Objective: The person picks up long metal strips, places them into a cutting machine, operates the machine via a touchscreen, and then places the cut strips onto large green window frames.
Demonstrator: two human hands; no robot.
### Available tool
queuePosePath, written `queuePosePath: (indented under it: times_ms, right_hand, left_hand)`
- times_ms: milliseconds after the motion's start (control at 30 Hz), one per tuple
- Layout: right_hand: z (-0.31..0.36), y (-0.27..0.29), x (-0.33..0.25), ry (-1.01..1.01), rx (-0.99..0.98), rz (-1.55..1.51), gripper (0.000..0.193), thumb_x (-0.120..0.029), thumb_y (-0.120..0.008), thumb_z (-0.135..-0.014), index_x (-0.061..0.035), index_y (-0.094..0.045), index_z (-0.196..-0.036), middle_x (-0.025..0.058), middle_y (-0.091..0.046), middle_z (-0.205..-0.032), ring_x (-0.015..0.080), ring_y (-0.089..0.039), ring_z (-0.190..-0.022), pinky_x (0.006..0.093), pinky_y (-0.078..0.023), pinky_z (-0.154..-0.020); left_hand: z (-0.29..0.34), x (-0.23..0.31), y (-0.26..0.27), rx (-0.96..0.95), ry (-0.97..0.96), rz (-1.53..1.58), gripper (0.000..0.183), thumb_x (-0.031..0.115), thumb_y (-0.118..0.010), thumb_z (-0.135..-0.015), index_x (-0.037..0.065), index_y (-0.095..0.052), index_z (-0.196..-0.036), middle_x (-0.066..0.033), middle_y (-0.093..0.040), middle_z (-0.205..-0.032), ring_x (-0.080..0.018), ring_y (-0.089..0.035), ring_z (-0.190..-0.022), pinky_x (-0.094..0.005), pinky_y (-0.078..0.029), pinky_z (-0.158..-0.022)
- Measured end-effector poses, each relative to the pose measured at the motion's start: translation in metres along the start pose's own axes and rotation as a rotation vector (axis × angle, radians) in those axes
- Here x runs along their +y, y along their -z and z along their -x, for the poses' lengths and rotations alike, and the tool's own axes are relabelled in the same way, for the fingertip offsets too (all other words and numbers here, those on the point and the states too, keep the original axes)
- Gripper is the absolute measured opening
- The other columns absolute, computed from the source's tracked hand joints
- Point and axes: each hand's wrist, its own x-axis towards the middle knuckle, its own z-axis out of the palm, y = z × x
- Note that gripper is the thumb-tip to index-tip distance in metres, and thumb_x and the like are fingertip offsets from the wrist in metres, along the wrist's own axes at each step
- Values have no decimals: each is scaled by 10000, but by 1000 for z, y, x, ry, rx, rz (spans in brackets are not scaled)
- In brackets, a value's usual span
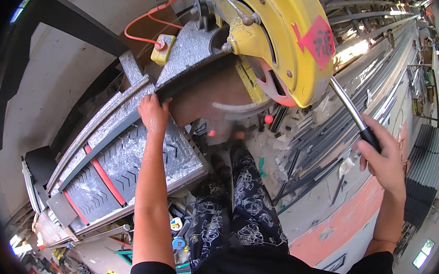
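A long dark grey profile bar (pixel 106 147) lies along the back fence of a metal saw bench. My left hand (pixel 153 113) grips it near the fence's end, fingers over the bar and thumb toward the saw. Beyond that hand stands a large cut-off saw with a yellow guard (pixel 294 36), a red paper diamond stuck on it. From the guard a steel handle (pixel 350 105) slants down to a black grip. My right hand (pixel 383 156) is closed round that grip. Most of the blade is hidden by the guard.
The dusty bench (pixel 149 164) carries red strips. A yellow switch box (pixel 163 49) with a red button and an orange cable sits behind the fence. Long metal profiles (pixel 333 122) lie on the floor at right. A tape measure (pixel 176 224) and tools are beside my legs.
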Motion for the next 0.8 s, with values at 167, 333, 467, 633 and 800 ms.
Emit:
queuePosePath:
  times_ms: [167,333,467,633,800]
  right_hand:
    - [-21,-35,77,-140,-17,-55,378,-149,-626,-878,8,-510,-1200,-30,-445,-631,29,-407,-450,190,-328,-387]
    - [-30,-52,105,-91,15,-38,338,-192,-622,-894,-3,-542,-1163,-62,-417,-596,13,-370,-444,188,-285,-391]
    - [-33,-58,112,-65,34,-49,322,-204,-612,-903,-6,-558,-1152,-70,-416,-595,5,-345,-443,186,-263,-399]
    - [-34,-61,118,-60,55,-46,317,-204,-618,-900,-9,-566,-1145,-75,-420,-601,0,-343,-451,185,-250,-407]
    - [-32,-57,116,-66,51,-53,322,-207,-620,-899,-11,-565,-1149,-75,-425,-611,-3,-333,-452,184,-243,-408]
  left_hand:
    - [0,-1,-4,-53,-19,-34,344,314,-719,-728,4,-580,-776,-147,-572,-817,-341,-553,-843,-436,-414,-727]
    - [-3,-1,-3,-50,-43,-46,381,338,-716,-742,-13,-570,-759,-170,-582,-816,-359,-559,-825,-446,-430,-723]
    - [-2,-4,-7,-41,-61,-48,396,342,-719,-740,-25,-570,-740,-181,-584,-786,-367,-564,-795,-446,-444,-710]
    - [-2,-3,-7,-43,-71,-63,398,346,-709,-750,-31,-585,-765,-182,-592,-799,-365,-572,-792,-441,-449,-716]
    - [-2,0,-7,-32,-84,-79,398,346,-702,-757,-37,-592,-776,-187,-592,-800,-370,-573,-794,-441,-453,-719]
